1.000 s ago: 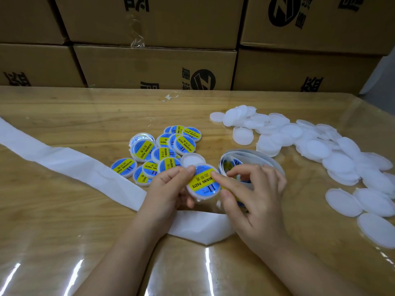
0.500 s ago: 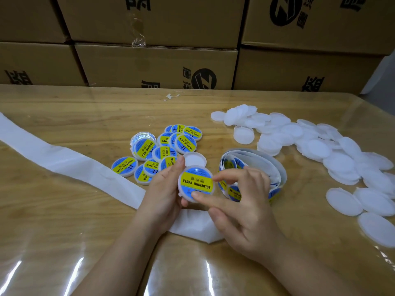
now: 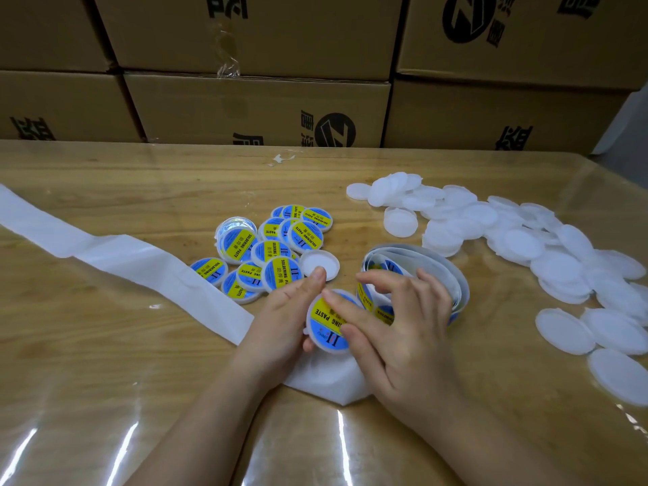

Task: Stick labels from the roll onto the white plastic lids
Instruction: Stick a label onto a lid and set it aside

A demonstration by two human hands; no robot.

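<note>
Nearest, the left hand [image 3: 277, 320] grips a labelled lid [image 3: 328, 327] by its rim, just above the desk [image 3: 105, 363], while the right hand [image 3: 396, 338] presses forefinger and thumb flat on its blue-and-yellow label. A white backing strip [image 3: 122, 261] lies beneath them and trails off left. Just behind the right hand sits the label roll [image 3: 420, 271]. Beyond, finished lids [image 3: 266, 247] cluster; blank white lids [image 3: 508, 236] spread to the right, before stacked cartons [image 3: 245, 110].
</note>
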